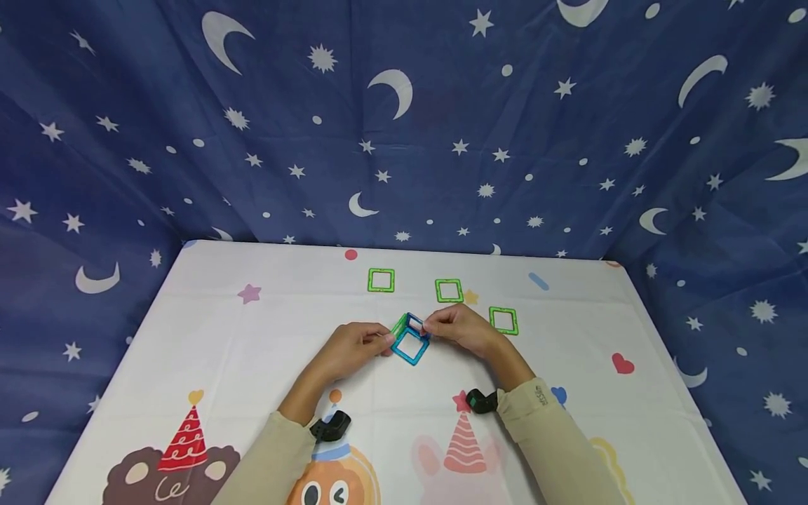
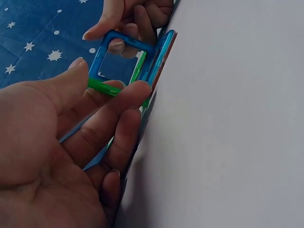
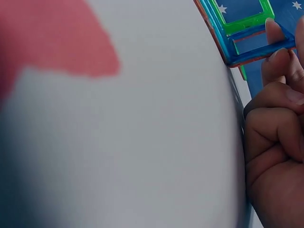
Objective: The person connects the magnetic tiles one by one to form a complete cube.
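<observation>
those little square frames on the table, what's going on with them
A person is building with them bare-handed. One blue frame lies flat on the white table. The left hand pinches a green upright frame at one side of it, and the right hand holds a blue upright frame at another, so the two appear to meet at a corner. Three loose green frames lie flat farther back.
</observation>
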Motion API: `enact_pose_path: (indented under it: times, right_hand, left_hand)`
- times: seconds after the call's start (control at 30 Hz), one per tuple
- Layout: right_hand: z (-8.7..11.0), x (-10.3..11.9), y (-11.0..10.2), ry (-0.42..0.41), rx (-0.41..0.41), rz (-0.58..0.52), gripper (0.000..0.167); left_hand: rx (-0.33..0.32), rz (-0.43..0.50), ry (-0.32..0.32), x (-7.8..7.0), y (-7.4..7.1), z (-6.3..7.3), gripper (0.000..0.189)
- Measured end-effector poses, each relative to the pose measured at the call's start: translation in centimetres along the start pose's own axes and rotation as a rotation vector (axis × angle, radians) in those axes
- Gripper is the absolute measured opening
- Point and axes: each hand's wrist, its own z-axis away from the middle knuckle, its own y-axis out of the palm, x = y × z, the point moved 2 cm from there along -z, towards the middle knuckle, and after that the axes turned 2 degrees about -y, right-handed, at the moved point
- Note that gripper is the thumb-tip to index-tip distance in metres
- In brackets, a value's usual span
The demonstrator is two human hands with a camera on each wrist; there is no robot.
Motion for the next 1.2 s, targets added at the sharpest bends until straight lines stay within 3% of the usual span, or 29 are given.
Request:
enact_pose_path:
  times: [0.33, 0.53, 0.8, 1.0, 1.2]
  right_hand:
    - [-0.1, -0.1, -0.1, 0.033, -0.035, 0.015, 0.035]
    - [0.0, 0.1, 0.0, 0.008, -0.072, -0.032, 0.029]
    - [-0.3, 0.2, 0.5, 0.015, -0.058, 0.116, 0.031]
    - [-0.7, 0.2, 0.8, 0.007, -0.04, 0.121, 0.035]
    - [-0.9, 0.1, 0.9, 0.053, -0.069, 0.098, 0.038]
  left_hand:
    - [0.028, -0.006, 0.012, -0.2, 0.0, 0.0, 0.024]
    - [0.053, 0.001, 0.013, -0.3, -0.1, 0.0, 0.025]
    - [0.082, 0.076, -0.012, 0.2, -0.3, -0.3, 0.035]
    - [0.071, 0.058, -0.006, 0.3, -0.2, -0.3, 0.032]
    - [0.066, 0.027, -0.013, 0.2, 0.2, -0.3, 0.039]
